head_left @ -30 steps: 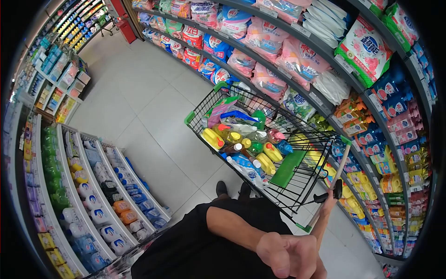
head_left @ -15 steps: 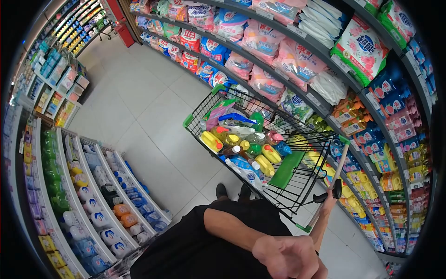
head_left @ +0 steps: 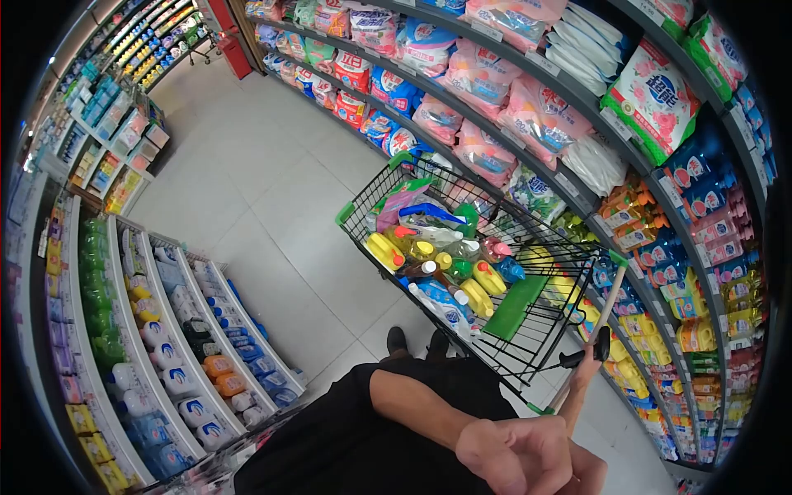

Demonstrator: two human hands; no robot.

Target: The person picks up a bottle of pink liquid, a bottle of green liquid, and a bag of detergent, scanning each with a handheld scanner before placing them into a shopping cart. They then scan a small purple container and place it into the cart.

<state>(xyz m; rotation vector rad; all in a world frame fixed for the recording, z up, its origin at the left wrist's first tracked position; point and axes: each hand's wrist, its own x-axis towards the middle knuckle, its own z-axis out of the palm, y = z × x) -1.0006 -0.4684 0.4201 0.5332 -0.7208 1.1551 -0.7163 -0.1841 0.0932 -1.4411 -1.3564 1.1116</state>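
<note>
My right hand (head_left: 585,373) is closed round the cart handle (head_left: 609,302), beside a black fitting. My left forearm crosses in front of my dark clothing. My left hand (head_left: 516,454), close to the camera, has its fingers curled in, with nothing visible in them. The wire shopping cart (head_left: 356,234) has green corners and a green flap (head_left: 516,307). Inside it lie several bottles and packs: yellow bottles (head_left: 476,297), a green bottle (head_left: 466,220), a blue bottle (head_left: 511,270) and a blue-and-white bag (head_left: 440,304).
On the right, curved shelves hold detergent bags (head_left: 473,66) and bottles (head_left: 635,210). Lower left, a shelf unit holds green bottles (head_left: 101,309) and white bottles (head_left: 178,381). A tiled floor (head_left: 280,206) runs between them. A red bin-like object (head_left: 234,54) stands at the far end.
The shelves and cart have shifted slightly right in view. My left hand has moved a little right and its fingers look more curled. My right hand stays on the handle.
</note>
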